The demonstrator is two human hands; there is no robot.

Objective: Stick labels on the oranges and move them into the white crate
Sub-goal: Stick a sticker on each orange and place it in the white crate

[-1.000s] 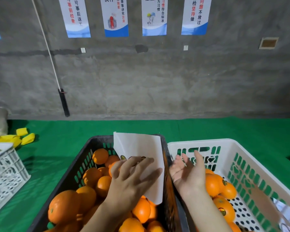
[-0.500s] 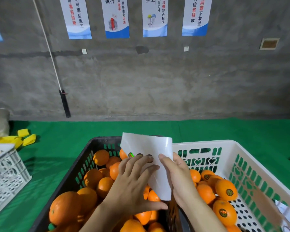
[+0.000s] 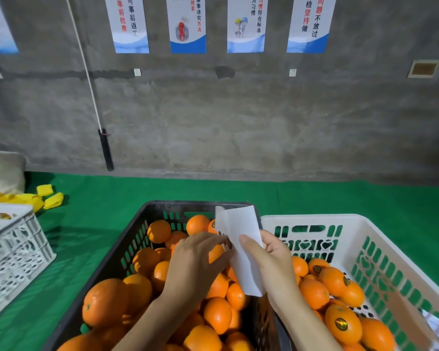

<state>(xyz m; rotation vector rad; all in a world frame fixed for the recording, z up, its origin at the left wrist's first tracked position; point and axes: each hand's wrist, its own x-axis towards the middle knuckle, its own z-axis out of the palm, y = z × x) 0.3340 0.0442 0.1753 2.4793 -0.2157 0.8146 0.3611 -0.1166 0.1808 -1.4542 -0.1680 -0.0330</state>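
A fruit-packing workshop is shown. A bare, rough concrete wall is hung with a row of printed workplace posters in Chinese characters. The tabletop is covered with green cloth and taken up by plastic crates: a black crate is heaped with loose oranges, and a white crate beside it is partly filled with stickered oranges. A sheet of labels is held above them. Another pale crate is set at the left edge.
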